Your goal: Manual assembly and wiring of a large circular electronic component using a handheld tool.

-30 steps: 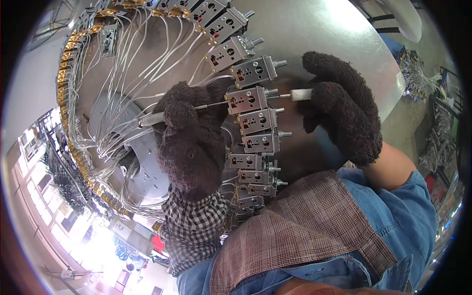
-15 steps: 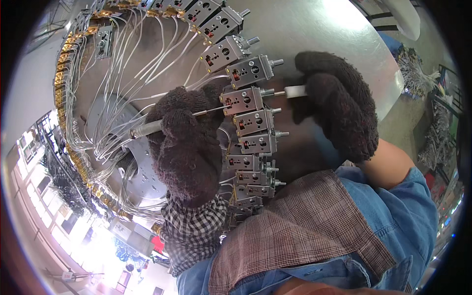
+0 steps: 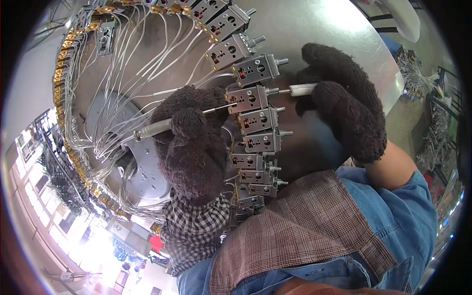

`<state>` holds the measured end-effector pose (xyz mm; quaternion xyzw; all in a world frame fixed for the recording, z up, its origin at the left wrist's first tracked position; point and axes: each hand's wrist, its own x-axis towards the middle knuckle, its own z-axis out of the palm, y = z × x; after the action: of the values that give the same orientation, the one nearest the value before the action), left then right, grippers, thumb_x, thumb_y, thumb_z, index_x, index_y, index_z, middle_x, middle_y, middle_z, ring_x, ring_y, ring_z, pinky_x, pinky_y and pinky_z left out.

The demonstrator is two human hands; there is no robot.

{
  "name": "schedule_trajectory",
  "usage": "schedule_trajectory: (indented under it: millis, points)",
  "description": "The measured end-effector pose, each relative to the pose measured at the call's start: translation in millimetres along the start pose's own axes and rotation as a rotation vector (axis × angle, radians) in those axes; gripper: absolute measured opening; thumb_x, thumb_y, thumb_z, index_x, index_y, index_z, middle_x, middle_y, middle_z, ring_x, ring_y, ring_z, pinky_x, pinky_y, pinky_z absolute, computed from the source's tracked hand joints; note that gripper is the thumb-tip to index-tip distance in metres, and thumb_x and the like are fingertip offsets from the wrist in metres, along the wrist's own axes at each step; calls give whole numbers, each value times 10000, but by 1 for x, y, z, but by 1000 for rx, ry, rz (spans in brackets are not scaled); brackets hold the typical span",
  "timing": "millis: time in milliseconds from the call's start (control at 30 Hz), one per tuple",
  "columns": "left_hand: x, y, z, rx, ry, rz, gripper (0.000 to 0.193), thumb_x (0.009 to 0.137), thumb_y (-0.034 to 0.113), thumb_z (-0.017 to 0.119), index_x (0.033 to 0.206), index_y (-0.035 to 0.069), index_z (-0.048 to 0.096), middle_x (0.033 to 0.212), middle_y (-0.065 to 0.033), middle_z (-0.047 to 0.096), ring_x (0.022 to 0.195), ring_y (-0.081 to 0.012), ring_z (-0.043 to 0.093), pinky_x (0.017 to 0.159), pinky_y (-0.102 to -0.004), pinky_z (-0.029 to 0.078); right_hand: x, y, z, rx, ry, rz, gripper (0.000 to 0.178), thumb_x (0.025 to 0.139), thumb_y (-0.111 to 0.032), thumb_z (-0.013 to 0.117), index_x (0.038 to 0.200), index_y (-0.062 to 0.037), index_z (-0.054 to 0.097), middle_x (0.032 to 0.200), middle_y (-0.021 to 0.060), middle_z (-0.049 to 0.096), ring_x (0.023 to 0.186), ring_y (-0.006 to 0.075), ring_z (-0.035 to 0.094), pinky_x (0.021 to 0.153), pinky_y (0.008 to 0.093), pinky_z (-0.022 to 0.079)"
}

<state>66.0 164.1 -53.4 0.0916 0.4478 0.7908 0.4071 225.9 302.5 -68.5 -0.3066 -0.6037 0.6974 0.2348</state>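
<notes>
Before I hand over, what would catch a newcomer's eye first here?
Around the middle, the left hand and right hand, dark-gloved, point slim tools at one metal box. Similar boxes curve above and below it. Pale wires fan out at left.

Part of the grey-handled tool (image 3: 155, 129) is covered by the left hand (image 3: 189, 147), the rear of the white-handled tool (image 3: 302, 89) is hidden by the right hand (image 3: 350, 105), and the uppermost metal boxes (image 3: 206, 9) are cut off above.

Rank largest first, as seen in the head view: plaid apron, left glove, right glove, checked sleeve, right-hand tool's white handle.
Plaid apron
Left glove and right glove, too alike to rank
Checked sleeve
White handle
</notes>
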Motion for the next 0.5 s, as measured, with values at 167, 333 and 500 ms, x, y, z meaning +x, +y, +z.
schedule_trajectory:
  millis: [167, 333, 500]
  points:
    - [-1, 2, 0, 15, 54, -45, 304, 819, 131, 556, 1076, -9, 475, 982, -164, 550, 914, -295, 569, 733, -362, 498, -4, 0, -14, 87, -165, 309, 427, 859, -298, 494, 1145, 20, 486, 835, 103, 574, 580, 157, 550, 490, 270, 443]
    - [2, -4, -6, -42, 0, 22, 277, 811, 50, 516, 1067, -48, 470, 1016, -162, 548, 988, -290, 541, 891, -440, 450, 3, -1, 1, 110, 34, 176, 404, 877, -311, 461, 1121, 8, 505, 673, 75, 560, 445, 115, 479, 382, 235, 360]
    - [-3, -1, -16, -209, -12, -98, 343, 821, 61, 514, 1141, -27, 428, 1030, -154, 547, 1008, -288, 531, 916, -468, 422, 1, -2, -4, 69, -87, 365, 383, 890, -298, 429, 1112, 4, 506, 616, 72, 545, 416, 108, 469, 348, 225, 340]
